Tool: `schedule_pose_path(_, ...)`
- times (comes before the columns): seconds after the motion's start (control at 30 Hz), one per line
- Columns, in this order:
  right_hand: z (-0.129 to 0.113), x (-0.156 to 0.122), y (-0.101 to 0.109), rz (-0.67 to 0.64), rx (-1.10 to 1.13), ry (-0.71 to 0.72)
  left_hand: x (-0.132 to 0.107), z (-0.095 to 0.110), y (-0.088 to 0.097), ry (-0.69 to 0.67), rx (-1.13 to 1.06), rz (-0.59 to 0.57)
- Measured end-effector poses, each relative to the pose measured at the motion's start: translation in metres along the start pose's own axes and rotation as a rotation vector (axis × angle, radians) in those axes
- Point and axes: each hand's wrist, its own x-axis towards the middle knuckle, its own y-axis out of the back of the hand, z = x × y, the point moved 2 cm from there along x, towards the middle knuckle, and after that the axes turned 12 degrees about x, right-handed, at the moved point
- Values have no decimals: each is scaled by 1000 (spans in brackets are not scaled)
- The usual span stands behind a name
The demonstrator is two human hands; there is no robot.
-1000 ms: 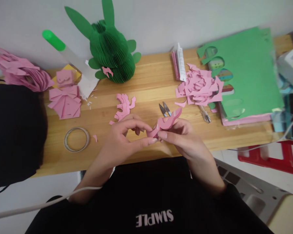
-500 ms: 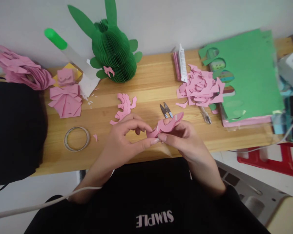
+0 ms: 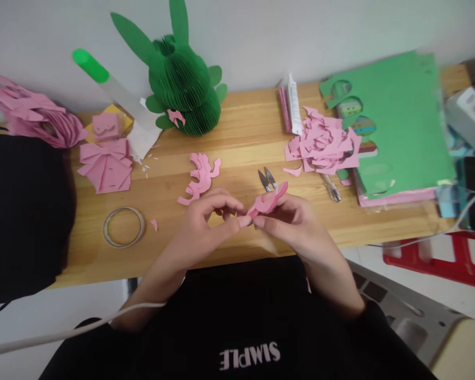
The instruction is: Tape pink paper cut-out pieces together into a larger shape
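Observation:
Between both hands is a wavy pink paper cutout [image 3: 267,203], with layered edges showing at its upper right. My left hand [image 3: 208,221] pinches its left end between thumb and fingers. From the right, my right hand [image 3: 291,219] grips the lower side, thumb in front and fingers partly hidden behind the paper. Small thread snips [image 3: 266,179] lie just beyond the right fingers, their handles covered. Past the left hand, several matching curved pink cutouts [image 3: 201,177] rest in an overlapping stack on the wooden table [image 3: 237,126].
A green honeycomb paper rabbit [image 3: 186,84] stands at the back. Pink scraps [image 3: 324,140] and green sheets [image 3: 411,126] lie to the right, near a glue tube [image 3: 294,105] and a pen [image 3: 332,189]. On the left are a tape roll [image 3: 123,227], folded pink paper [image 3: 106,164] and a black bag [image 3: 24,216].
The pink cutout has been turned more edge-on, and its upper right end has shifted slightly left. Both hands keep hold of it, the left fingertips a little further right.

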Motion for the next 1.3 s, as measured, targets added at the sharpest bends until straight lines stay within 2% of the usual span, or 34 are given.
schedule_pose_path(0.17,2,4,1,1,49,-49,1,1,0,39,14,2)
schedule_pose_path(0.37,5,6,3,14,57,-136,3,-1,-1,23,26,19)
schedule_pose_path(0.97,8,8,5,-64,76,-170,7,1,-4,-7,72,-5)
schedule_pose_path(1.3,7,6,5,-64,114,-219,8,1,-5,-15,92,-12)
